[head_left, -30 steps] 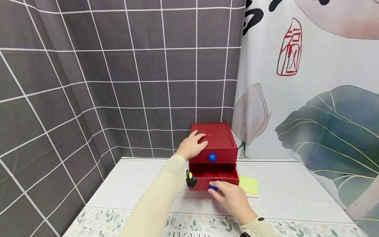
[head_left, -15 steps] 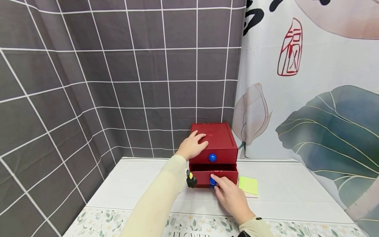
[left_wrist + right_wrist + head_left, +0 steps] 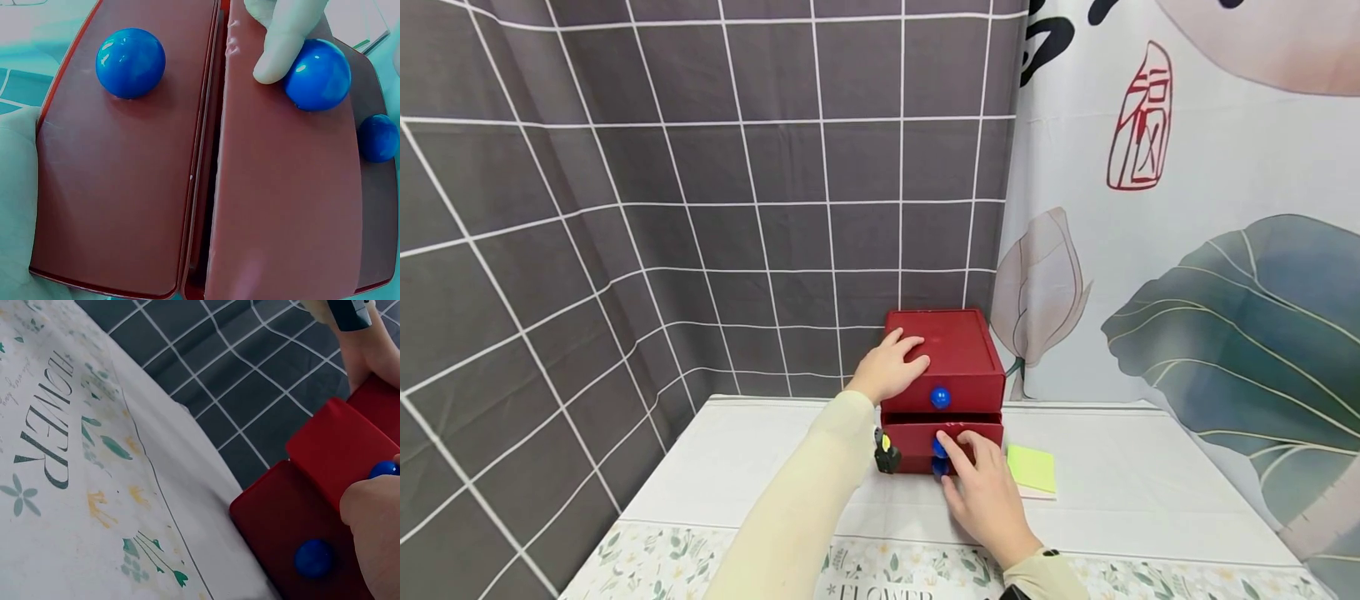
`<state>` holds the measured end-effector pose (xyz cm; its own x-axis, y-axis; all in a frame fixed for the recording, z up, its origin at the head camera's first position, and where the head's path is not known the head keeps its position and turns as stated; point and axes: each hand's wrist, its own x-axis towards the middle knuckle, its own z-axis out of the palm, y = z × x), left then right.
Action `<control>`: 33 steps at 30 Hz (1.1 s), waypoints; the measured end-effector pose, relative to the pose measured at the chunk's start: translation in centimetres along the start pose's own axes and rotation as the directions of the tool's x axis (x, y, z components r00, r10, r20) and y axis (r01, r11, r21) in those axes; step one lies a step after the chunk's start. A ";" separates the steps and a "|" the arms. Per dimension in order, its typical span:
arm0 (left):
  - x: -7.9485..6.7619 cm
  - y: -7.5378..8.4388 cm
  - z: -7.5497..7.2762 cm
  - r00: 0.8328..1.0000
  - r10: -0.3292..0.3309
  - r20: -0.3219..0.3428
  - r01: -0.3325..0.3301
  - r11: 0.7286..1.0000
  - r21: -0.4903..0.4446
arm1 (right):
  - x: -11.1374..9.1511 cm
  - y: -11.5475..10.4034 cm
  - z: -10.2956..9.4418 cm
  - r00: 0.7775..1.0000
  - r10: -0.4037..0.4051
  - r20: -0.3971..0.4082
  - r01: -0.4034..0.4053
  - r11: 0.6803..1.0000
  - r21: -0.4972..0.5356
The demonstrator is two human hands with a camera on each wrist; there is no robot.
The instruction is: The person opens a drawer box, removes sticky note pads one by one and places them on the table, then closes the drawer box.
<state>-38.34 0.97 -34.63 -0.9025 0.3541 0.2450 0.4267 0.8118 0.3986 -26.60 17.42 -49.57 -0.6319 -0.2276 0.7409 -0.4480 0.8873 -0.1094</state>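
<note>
A red drawer cabinet (image 3: 958,346) with blue knobs stands on the table. Its middle drawer (image 3: 281,187) juts out slightly, leaving a narrow gap above its front. The top drawer (image 3: 131,175) sits flush, with its own knob (image 3: 131,62). Spread over the cabinet's upper left edge, my left hand (image 3: 886,371) rests on the top and side. Fingertips of my right hand (image 3: 988,500) touch the middle drawer's front beside its knob (image 3: 319,75), partly covering that knob in the head view. Below is another knob (image 3: 314,559) on the lowest front.
Yellow-green sticky notes (image 3: 1032,468) lie right of the cabinet. The white table cover (image 3: 760,467) has a floral front border. A grey gridded curtain (image 3: 790,233) hangs behind and to the left, a printed white one (image 3: 1075,292) to the right.
The middle drawer has slid inward from well out to nearly closed. My right hand followed it, its fingers loosening from the knob onto the front. My left hand has stayed in place.
</note>
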 end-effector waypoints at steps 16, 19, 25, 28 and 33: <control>0.1 -0.1 0.0 1.000 0.028 -0.013 -0.028 1.000 -0.005 | 0.0 0.2 1.3 1.000 0.012 0.022 -0.011 0.997 -0.082; 0.0 -0.1 0.0 1.000 0.024 -0.008 -0.024 1.000 -0.008 | 0.0 0.0 1.4 0.998 0.043 0.048 -0.038 0.995 -0.089; 0.0 0.0 0.0 1.000 0.024 -0.006 -0.024 1.000 -0.018 | 0.2 -0.1 1.8 0.998 0.064 0.011 -0.063 0.995 -0.071; 0.0 0.0 0.0 1.000 0.020 -0.005 -0.020 1.000 -0.019 | 0.3 -0.1 1.9 0.997 0.073 -0.014 -0.074 0.995 -0.060; 0.0 0.0 0.1 1.000 0.023 -0.006 -0.023 1.000 -0.020 | 0.6 -0.2 2.1 0.996 0.086 -0.038 -0.088 0.994 -0.059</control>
<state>-38.35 0.97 -34.70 -0.8923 0.3697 0.2591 0.4483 0.7941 0.4105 -28.21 16.27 -50.52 -0.6440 -0.1349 0.7530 -0.3522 0.9261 -0.1353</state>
